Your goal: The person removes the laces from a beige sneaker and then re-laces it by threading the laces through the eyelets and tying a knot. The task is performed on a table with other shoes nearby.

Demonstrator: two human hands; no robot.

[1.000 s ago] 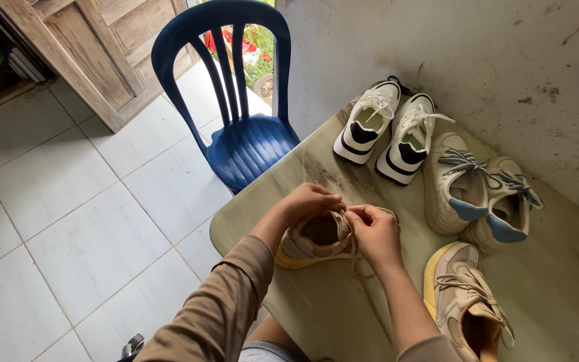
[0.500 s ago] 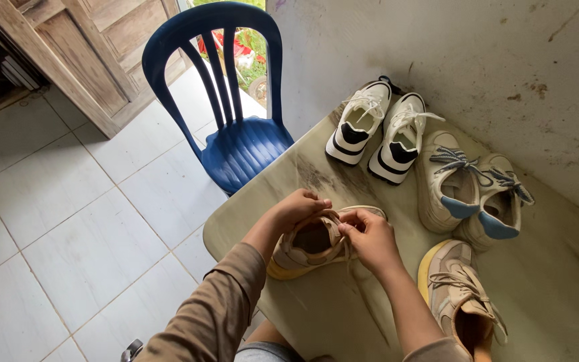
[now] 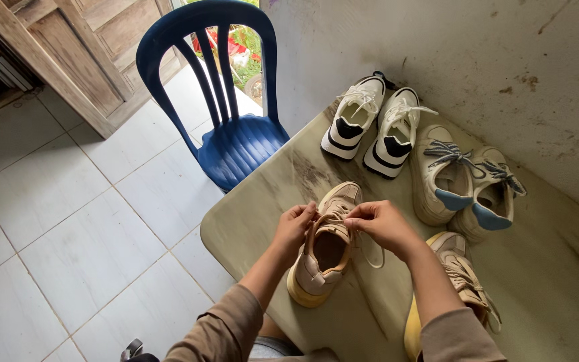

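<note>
Worktop point(image 3: 249, 224): I see a worn, streaked, pale olive surface with a rounded near corner, set against a stained wall. Resting directly on it are 6 shoes: a beige sneaker with a yellow sole point(image 3: 323, 251) near the front edge, its mate point(image 3: 454, 288) to the right, 2 white-and-black sneakers point(image 3: 373, 127) at the far edge, and 2 cream sneakers with blue heel linings point(image 3: 467, 184) beside them.

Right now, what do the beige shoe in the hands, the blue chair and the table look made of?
Beige shoe: looks like matte fabric or soft leather panels over a yellow, rubbery-looking sole; woven laces.
Blue chair: moulded plastic, glossy, with ribbed seat and one-piece slats.
Table: smooth, pale, hard top with dark scuffs, possibly laminate or painted; cannot tell for sure.
The left hand and right hand pinch the laces.
</note>
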